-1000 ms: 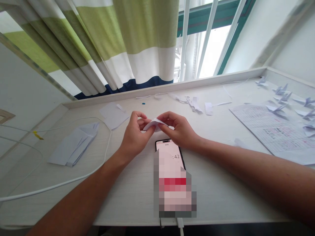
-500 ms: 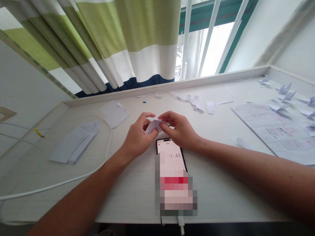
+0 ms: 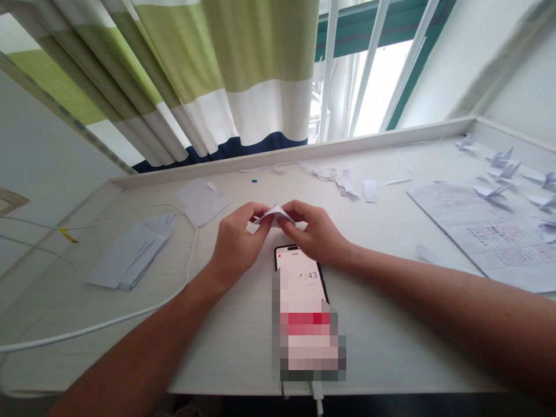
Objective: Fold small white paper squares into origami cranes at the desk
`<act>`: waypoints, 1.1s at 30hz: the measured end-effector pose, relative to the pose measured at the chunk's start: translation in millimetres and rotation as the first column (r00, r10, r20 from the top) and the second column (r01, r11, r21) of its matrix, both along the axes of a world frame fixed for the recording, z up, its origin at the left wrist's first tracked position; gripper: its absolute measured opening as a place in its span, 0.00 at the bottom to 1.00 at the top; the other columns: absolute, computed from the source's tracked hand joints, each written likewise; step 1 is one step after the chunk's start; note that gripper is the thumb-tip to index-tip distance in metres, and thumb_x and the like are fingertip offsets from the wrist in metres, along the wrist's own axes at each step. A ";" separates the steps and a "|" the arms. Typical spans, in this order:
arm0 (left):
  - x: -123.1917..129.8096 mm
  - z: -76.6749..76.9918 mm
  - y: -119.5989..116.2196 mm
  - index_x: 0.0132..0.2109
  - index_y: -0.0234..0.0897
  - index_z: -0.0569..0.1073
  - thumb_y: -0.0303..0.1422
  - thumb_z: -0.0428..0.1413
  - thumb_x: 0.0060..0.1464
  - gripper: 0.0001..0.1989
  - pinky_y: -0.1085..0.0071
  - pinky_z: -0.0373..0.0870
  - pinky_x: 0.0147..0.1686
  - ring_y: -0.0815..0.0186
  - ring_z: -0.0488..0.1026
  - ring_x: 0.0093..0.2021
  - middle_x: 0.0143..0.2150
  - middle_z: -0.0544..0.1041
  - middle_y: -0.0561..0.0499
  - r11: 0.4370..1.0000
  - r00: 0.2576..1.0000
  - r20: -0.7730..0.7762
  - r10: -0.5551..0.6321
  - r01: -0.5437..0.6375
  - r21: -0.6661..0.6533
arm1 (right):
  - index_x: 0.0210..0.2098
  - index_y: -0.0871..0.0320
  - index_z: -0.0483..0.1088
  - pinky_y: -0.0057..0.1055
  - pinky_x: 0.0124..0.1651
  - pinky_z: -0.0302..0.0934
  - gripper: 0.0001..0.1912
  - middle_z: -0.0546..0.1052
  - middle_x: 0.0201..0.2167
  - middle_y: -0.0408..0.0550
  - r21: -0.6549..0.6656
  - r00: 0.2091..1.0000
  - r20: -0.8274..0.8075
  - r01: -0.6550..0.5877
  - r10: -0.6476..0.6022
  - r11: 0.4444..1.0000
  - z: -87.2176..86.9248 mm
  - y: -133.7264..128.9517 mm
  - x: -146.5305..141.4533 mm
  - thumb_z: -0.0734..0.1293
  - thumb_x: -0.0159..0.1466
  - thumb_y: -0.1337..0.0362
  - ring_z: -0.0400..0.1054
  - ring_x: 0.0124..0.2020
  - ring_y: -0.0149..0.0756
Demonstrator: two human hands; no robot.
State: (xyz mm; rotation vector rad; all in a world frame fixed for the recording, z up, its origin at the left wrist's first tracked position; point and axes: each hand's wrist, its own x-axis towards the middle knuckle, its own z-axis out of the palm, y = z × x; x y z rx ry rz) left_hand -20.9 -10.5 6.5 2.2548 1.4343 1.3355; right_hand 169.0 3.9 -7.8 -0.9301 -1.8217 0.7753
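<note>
A small folded white paper [image 3: 277, 214] is held between both hands, its peak pointing away from me. My left hand [image 3: 241, 240] pinches its left side, thumb on the near face and fingers behind. On the right side, my right hand [image 3: 315, 231] grips it the same way. Just below the hands a phone [image 3: 303, 278] lies on the white table [image 3: 243, 341], its lower part pixelated.
Folded paper sheets [image 3: 130, 252] and a flat sheet [image 3: 202, 200] lie at the left, beside a white cable [image 3: 193, 249]. Paper strips [image 3: 345, 182] are near the back. Folded paper cranes [image 3: 506, 168] stand at the right around a written sheet [image 3: 473, 231].
The folded paper has turned so its peak shows between the thumbs. The fingers of both hands have closed in from their raised position behind it.
</note>
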 end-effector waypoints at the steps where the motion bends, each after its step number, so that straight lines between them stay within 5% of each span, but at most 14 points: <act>1: -1.5 0.9 0.1 0.42 0.39 0.78 0.30 0.62 0.62 0.02 0.70 0.75 0.37 0.64 0.81 0.37 0.38 0.85 0.50 0.996 0.999 -0.044 -0.008 0.012 0.088 | 0.40 0.56 0.74 0.37 0.43 0.71 0.03 0.82 0.35 0.46 0.057 1.000 0.001 0.011 -0.011 0.998 -0.2 -0.3 0.6 0.68 0.69 0.65 0.77 0.37 0.38; 5: -5.0 5.9 -1.3 0.46 0.38 0.77 0.25 0.60 0.63 0.06 0.67 0.77 0.42 0.62 0.81 0.41 0.40 0.84 0.49 0.935 0.979 -0.199 -0.052 0.117 0.334 | 0.45 0.55 0.73 0.37 0.47 0.73 0.05 0.83 0.41 0.48 0.276 1.000 -0.023 0.022 -0.016 0.961 -2.0 -0.7 3.4 0.68 0.70 0.66 0.78 0.42 0.38; 13: 0.5 13.0 -9.1 0.48 0.38 0.74 0.26 0.62 0.61 0.09 0.66 0.78 0.40 0.60 0.81 0.41 0.41 0.83 0.47 0.872 0.959 -0.275 -0.072 0.194 0.450 | 0.53 0.53 0.71 0.36 0.48 0.74 0.13 0.83 0.46 0.48 0.481 1.000 -0.013 0.000 0.007 0.877 -6.2 -1.0 7.3 0.66 0.71 0.72 0.79 0.46 0.38; 23: 1.7 15.3 -14.0 0.46 0.41 0.75 0.29 0.63 0.58 0.09 0.66 0.79 0.41 0.63 0.81 0.40 0.41 0.84 0.51 0.967 0.991 -0.082 -0.104 0.120 0.225 | 0.51 0.50 0.73 0.40 0.52 0.73 0.09 0.84 0.48 0.47 0.327 1.000 0.014 -0.010 0.005 0.945 -0.7 -6.3 9.2 0.63 0.74 0.67 0.80 0.49 0.40; 28: -1.6 15.2 -15.8 0.50 0.41 0.76 0.34 0.65 0.56 0.14 0.61 0.79 0.48 0.59 0.80 0.44 0.45 0.83 0.48 0.972 0.973 0.012 -0.232 0.231 0.051 | 0.51 0.51 0.74 0.40 0.52 0.73 0.09 0.85 0.48 0.47 0.288 1.000 -0.005 0.019 -0.018 0.957 1.0 -6.2 9.0 0.64 0.74 0.66 0.80 0.49 0.40; 33: -6.1 10.8 -14.5 0.51 0.40 0.79 0.40 0.58 0.66 0.12 0.60 0.77 0.53 0.58 0.80 0.49 0.47 0.84 0.45 0.932 0.922 0.218 -0.319 0.347 -0.107 | 0.56 0.51 0.74 0.40 0.51 0.72 0.15 0.85 0.46 0.49 0.241 0.999 0.029 0.006 -0.013 0.971 1.8 -6.6 9.5 0.59 0.76 0.66 0.80 0.46 0.39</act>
